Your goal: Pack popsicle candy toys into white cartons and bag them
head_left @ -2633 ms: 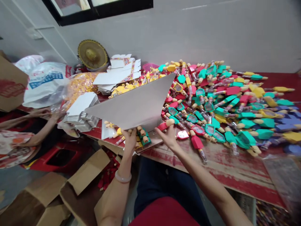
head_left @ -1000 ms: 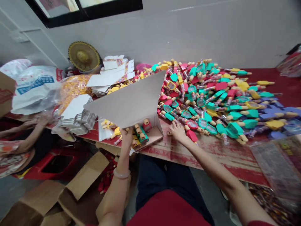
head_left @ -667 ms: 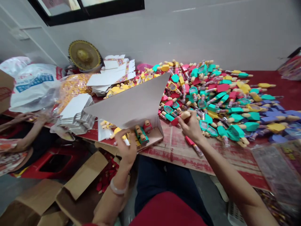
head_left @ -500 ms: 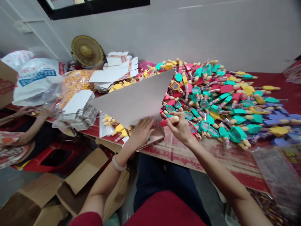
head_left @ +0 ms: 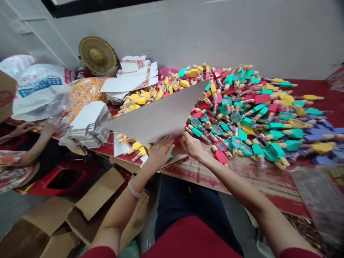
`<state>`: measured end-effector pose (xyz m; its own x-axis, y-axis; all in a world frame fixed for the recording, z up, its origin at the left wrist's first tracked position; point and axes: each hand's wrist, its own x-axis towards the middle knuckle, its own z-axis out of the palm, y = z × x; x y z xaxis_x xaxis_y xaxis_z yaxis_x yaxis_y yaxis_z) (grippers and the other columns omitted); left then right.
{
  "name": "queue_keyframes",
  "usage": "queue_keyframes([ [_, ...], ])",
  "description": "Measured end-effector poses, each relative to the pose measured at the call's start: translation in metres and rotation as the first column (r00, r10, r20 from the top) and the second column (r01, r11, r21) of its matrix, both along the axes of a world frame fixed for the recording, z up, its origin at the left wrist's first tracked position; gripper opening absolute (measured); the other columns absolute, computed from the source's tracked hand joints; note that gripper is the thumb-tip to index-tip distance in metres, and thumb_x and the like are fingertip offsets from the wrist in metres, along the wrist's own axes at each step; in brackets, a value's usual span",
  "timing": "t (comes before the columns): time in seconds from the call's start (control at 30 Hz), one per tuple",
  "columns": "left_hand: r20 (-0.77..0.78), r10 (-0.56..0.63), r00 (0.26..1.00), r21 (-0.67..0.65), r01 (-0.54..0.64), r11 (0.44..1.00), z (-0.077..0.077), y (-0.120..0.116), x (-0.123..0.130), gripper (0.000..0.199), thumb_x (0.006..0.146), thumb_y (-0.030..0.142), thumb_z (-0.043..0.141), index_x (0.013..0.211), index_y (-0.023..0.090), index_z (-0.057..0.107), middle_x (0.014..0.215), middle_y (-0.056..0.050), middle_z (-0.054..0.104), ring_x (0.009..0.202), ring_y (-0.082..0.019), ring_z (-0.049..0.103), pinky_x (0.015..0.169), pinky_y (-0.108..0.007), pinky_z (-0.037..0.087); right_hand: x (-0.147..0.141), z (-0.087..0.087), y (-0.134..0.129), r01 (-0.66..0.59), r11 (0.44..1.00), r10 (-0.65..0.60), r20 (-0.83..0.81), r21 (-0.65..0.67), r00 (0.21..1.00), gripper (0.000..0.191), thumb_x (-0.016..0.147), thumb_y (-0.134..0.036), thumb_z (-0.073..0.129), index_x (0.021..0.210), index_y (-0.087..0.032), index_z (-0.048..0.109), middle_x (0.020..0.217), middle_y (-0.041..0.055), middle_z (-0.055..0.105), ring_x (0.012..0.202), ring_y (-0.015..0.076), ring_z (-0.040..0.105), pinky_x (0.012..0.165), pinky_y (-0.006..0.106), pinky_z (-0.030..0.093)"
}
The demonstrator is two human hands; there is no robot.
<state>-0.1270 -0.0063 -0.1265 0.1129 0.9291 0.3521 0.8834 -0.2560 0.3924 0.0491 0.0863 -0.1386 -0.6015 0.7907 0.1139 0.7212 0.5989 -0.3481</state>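
A box with a large grey flap standing up lies at the table's front edge. My left hand rests over the box's near part, fingers stretched out along the base of the flap. At the box's right end is my right hand, its fingers closed on a red toy whose end shows just left of the fingertips. Part of a green piece shows beside the left hand. A big heap of toys in green, red and yellow spreads behind and to the right of the box.
Stacked white cartons stand left, flat cartons behind. A person's hands work at far left near a plastic bag of yellow pieces. Open brown boxes sit on the floor. Purple toys lie far right.
My right hand has moved left with the red toy, from beside the box to its right end. My left hand has stayed nearly in place.
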Motion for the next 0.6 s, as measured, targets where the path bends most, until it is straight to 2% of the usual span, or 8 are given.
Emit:
queue_keyframes([
  [0.17, 0.024, 0.004, 1.000, -0.006, -0.004, 1.000, 0.006, -0.001, -0.005, 0.039, 0.104, 0.031, 0.047, 0.129, 0.013, 0.071, 0.139, -0.012, 0.068, 0.136, -0.023, 0.061, 0.121, -0.044, 0.046, -0.010, 0.014, 0.000, 0.024, 1.000, -0.021, 0.156, -0.016, 0.987, 0.027, 0.105, -0.025, 0.031, 0.123, -0.013, 0.048, 0.100, 0.0138, 0.070, 0.082, 0.0240, 0.068, 0.061, 0.030, 0.041],
  [0.33, 0.143, 0.001, 0.990, -0.061, 0.008, 0.998, 0.007, -0.002, -0.002, 0.040, 0.104, 0.031, 0.047, 0.130, 0.014, 0.071, 0.141, -0.010, 0.066, 0.137, -0.022, 0.059, 0.120, -0.041, 0.046, -0.023, 0.005, 0.010, 0.077, 0.995, -0.065, 0.158, -0.070, 0.985, 0.027, 0.105, -0.023, 0.033, 0.126, -0.014, 0.047, 0.108, 0.0162, 0.069, 0.091, 0.0245, 0.070, 0.070, 0.031, 0.049],
  [0.4, 0.157, -0.003, 0.988, -0.049, 0.011, 0.999, 0.005, -0.002, 0.001, 0.040, 0.103, 0.031, 0.049, 0.130, 0.013, 0.071, 0.141, -0.010, 0.066, 0.137, -0.022, 0.060, 0.121, -0.041, 0.045, -0.025, -0.004, 0.009, 0.100, 0.988, -0.088, 0.098, -0.119, 0.991, 0.029, 0.106, -0.021, 0.031, 0.128, -0.015, 0.048, 0.113, 0.0159, 0.069, 0.096, 0.0240, 0.069, 0.075, 0.032, 0.052],
  [0.47, 0.173, 0.010, 0.985, -0.029, -0.004, 1.000, 0.002, -0.001, 0.000, 0.039, 0.102, 0.032, 0.050, 0.129, 0.014, 0.072, 0.139, -0.009, 0.068, 0.136, -0.023, 0.061, 0.121, -0.042, 0.046, -0.017, -0.015, 0.005, 0.027, 0.988, -0.033, -0.037, -0.150, 0.999, 0.035, 0.105, -0.021, 0.033, 0.137, -0.017, 0.045, 0.124, 0.0153, 0.066, 0.106, 0.0233, 0.068, 0.081, 0.033, 0.054],
  [0.53, 0.213, 0.023, 0.977, -0.020, -0.019, 1.000, -0.002, 0.002, -0.005, 0.039, 0.101, 0.034, 0.050, 0.128, 0.017, 0.073, 0.137, -0.008, 0.069, 0.134, -0.024, 0.062, 0.120, -0.044, 0.047, 0.005, -0.029, 0.001, -0.053, 0.995, 0.035, -0.210, -0.080, 0.977, 0.045, 0.103, -0.021, 0.037, 0.148, -0.019, 0.039, 0.142, 0.0157, 0.057, 0.122, 0.0234, 0.062, 0.092, 0.037, 0.054],
  [0.57, 0.241, 0.024, 0.970, -0.023, -0.019, 1.000, -0.003, 0.004, -0.008, 0.039, 0.101, 0.036, 0.050, 0.127, 0.018, 0.073, 0.137, -0.007, 0.069, 0.133, -0.024, 0.063, 0.120, -0.044, 0.047, 0.022, -0.036, 0.000, -0.021, 0.999, 0.014, -0.280, -0.024, 0.960, 0.049, 0.102, -0.020, 0.037, 0.151, -0.019, 0.038, 0.148, 0.0161, 0.053, 0.128, 0.0237, 0.058, 0.099, 0.039, 0.053],
  [0.6, 0.269, 0.019, 0.963, -0.033, -0.011, 0.999, -0.004, 0.005, -0.011, 0.040, 0.101, 0.037, 0.050, 0.127, 0.019, 0.073, 0.137, -0.007, 0.069, 0.133, -0.024, 0.063, 0.119, -0.044, 0.048, 0.042, -0.042, 0.000, 0.073, 0.997, -0.065, -0.319, 0.014, 0.946, 0.051, 0.101, -0.020, 0.037, 0.152, -0.018, 0.038, 0.150, 0.0171, 0.051, 0.132, 0.0244, 0.055, 0.104, 0.041, 0.050],
])
